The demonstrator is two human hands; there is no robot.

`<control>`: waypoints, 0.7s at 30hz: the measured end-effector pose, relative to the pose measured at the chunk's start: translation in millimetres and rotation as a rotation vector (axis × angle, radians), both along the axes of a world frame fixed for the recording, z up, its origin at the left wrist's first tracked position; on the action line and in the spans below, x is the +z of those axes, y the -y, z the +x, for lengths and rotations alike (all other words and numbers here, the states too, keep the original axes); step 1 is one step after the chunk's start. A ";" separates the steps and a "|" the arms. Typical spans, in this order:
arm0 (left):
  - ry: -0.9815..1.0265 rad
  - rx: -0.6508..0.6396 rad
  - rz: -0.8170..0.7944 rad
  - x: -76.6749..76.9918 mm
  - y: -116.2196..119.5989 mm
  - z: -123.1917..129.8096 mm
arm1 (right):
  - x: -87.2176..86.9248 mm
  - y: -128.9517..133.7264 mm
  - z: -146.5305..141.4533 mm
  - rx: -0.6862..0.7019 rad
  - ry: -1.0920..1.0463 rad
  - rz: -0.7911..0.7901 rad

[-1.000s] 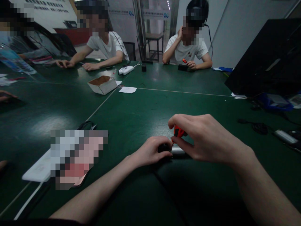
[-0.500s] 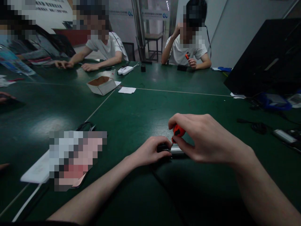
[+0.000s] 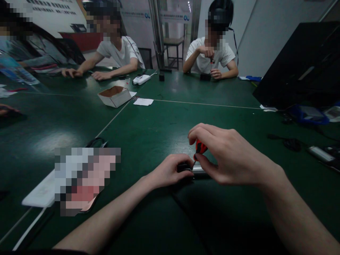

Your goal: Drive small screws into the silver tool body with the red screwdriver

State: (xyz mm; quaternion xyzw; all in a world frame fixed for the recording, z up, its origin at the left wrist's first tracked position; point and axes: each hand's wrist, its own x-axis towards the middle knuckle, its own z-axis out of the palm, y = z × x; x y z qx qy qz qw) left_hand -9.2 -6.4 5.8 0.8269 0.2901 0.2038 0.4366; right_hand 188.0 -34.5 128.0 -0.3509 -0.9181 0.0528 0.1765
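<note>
Near the middle of the green table (image 3: 159,131), my left hand (image 3: 172,170) is closed around the black end of a small device (image 3: 199,170) with a silvery body. My right hand (image 3: 225,156) grips a red and black screwdriver (image 3: 201,147) by its handle, fingertips over the top and thumb low on its side. The thin shaft slants down to the device beside my left fingertips. Its tip is too small to make out. My right hand hides the right end of the device.
Left of my forearm lie a white power strip (image 3: 39,189) and a pink item (image 3: 91,184). Farther off are an open box (image 3: 117,98) and a paper (image 3: 143,102). A large black panel (image 3: 300,67) and cables (image 3: 292,144) are at right. People sit across the table.
The fingers of my right hand have shifted slightly up and left on the screwdriver handle, which has turned. Across the table, a person's raised hand has come down to a red tool.
</note>
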 end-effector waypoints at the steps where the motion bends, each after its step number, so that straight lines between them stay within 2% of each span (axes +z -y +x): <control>1: -0.002 -0.005 0.001 0.2 0.0 -0.1 | 0.3 0.1 0.9 0.001 -0.010 -0.015; 5: -0.012 -0.015 0.016 -0.5 -0.5 -0.7 | -0.4 0.3 1.9 -0.030 0.004 0.015; 12: -0.014 0.018 0.012 -1.7 -1.1 -0.2 | -0.8 0.0 -2.1 -0.079 0.124 0.200; 18: -0.003 -0.008 -0.002 -0.8 -1.0 0.2 | 3.4 0.8 2.0 -0.024 0.026 0.019; 21: 0.003 -0.010 -0.004 -1.7 -0.7 -0.3 | 3.0 0.9 2.4 -0.011 0.002 -0.017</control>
